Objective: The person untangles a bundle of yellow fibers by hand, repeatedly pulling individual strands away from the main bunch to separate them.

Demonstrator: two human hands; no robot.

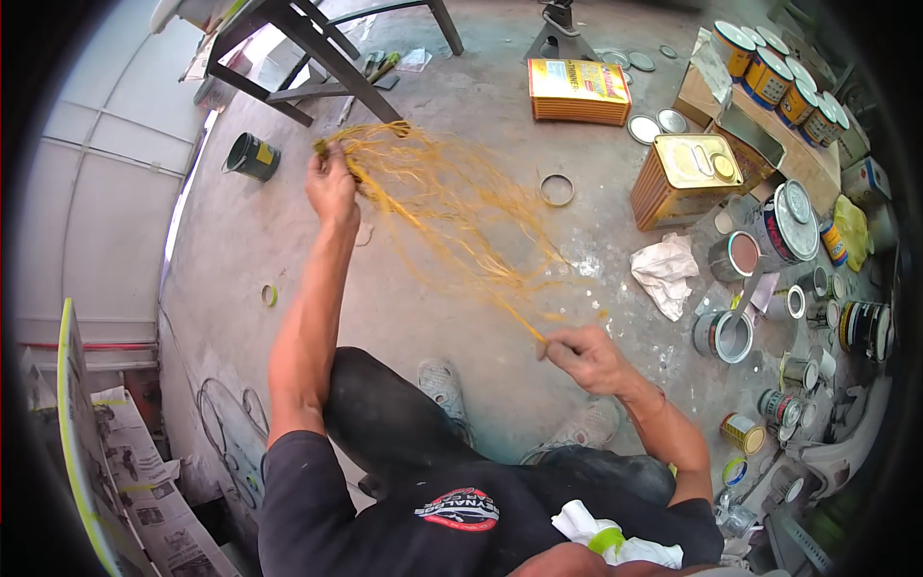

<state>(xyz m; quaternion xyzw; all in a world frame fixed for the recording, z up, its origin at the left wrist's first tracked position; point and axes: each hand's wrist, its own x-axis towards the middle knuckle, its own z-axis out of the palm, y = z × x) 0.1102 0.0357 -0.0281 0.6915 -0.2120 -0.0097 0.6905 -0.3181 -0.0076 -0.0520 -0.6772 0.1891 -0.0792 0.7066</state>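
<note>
Far left: green-edged panel [69, 433], leaning upright, with newspaper sheets [144, 471] just beside it. Next, a loop of dark cable [223, 435] on the floor [385, 298].

Small dark bucket [253, 157] standing near the left wall; a small green-edged ring [269, 294] lies nearer the person. Dark metal frame [332, 58] stands above, its legs on the floor.

Left hand [332, 185]: arm extended, fingers closed around the thick upper end of a bundle of yellow strands [423, 227]. Bundle is held out above the floor, running down diagonally between the two hands; many fine strands fan loosely to the right of the thicker main one.

Open ring [557, 189] on the floor, to the right of the fan. Thinner tin [580, 91] farther off, lettered face up.

Right hand [586, 359]: fingers clamped on the lower end of the main strand, nearer the body. The hands are well apart.

Right side: crumpled white cloth [663, 274] on the floor; square metal tin [654, 192] upright behind it; open can of grey contents [723, 337] with a stick-like tool across its rim; open can of reddish-brown contents [735, 257]. Far right, lidded tins [769, 82] crowd a cardboard box.
</note>
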